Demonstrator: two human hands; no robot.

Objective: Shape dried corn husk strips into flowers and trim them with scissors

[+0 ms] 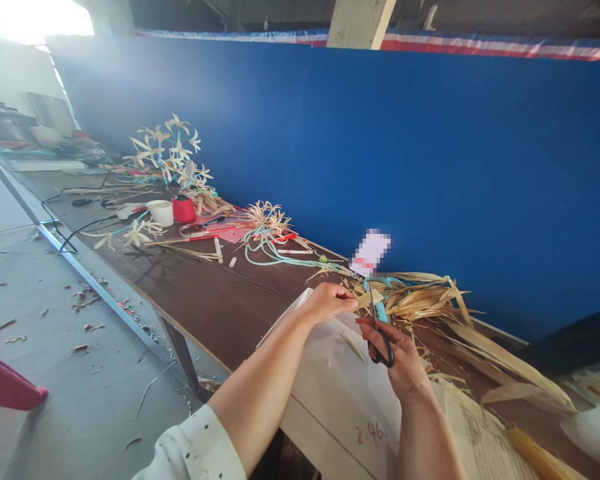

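My left hand [330, 302] pinches a strip of pale dried husk [369, 299] above a white sheet [325, 373] marked with red writing. In my right hand [400, 357] are scissors with black handles [384, 350]. Their blades [372, 301] point up and away from me, at the strip; whether they are cutting into it I cannot tell. Just beyond and to the right lies a heap of long dried husks [420, 300], with some blue material [383, 308] beside it. A small offcut [354, 348] rests on the sheet below my hands.
A long brown table [195, 293] runs along a blue partition [430, 153]. Husk flowers [173, 150], a white cup [161, 213], a red container [183, 209], blue-green cords [280, 257] and a black cable [75, 233] lie farther left. A red stool leg [10, 380] stands on the littered floor.
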